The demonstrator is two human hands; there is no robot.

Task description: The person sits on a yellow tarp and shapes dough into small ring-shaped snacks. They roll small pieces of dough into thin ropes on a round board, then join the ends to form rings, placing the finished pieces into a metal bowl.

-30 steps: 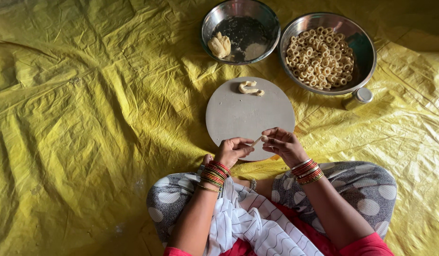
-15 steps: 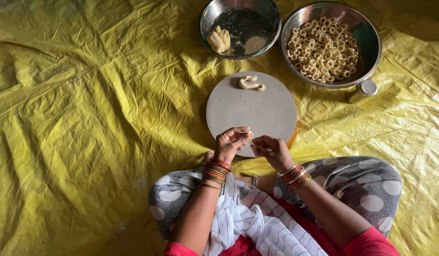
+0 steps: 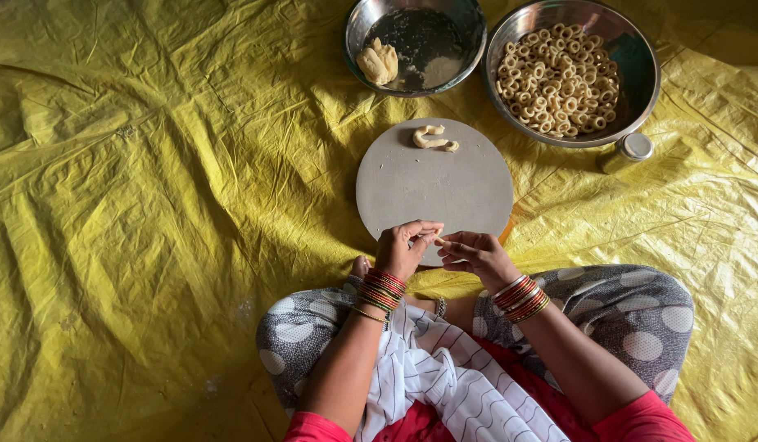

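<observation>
A crinkled yellow plastic tarpaulin (image 3: pixel 149 205) covers the whole floor and fills most of the frame. At the bottom centre a person sits cross-legged, seen from above, with knees in grey fabric with pale spots (image 3: pixel 633 319), a white striped cloth (image 3: pixel 444 376) across the lap and red sleeves at the lower edge.

Just above the knees, at centre frame, lies a round, flat, pale grey rolling board (image 3: pixel 432 184). In the upper right stands a large round steel bowl (image 3: pixel 641 78) heaped with small pale dough rings (image 3: pixel 557 80). To its left, at top centre, is a smaller round steel bowl (image 3: pixel 461 24) holding a few pale lumps of dough (image 3: pixel 377 64) on its left side.

The left hand (image 3: pixel 405 248) and right hand (image 3: pixel 475 255), both wrists stacked with red and gold bangles (image 3: pixel 520 296), meet over the near edge of the board. Their fingertips are pinched close together on a small, thin piece of pale dough (image 3: pixel 436 240) held between the two hands; the other fingers curl loosely.

At the far edge of the board rests a small twisted strip of pale dough (image 3: pixel 434 138). A small jar with a round metal cap (image 3: pixel 627 151) lies on the tarpaulin just below the large bowl, at the right.
</observation>
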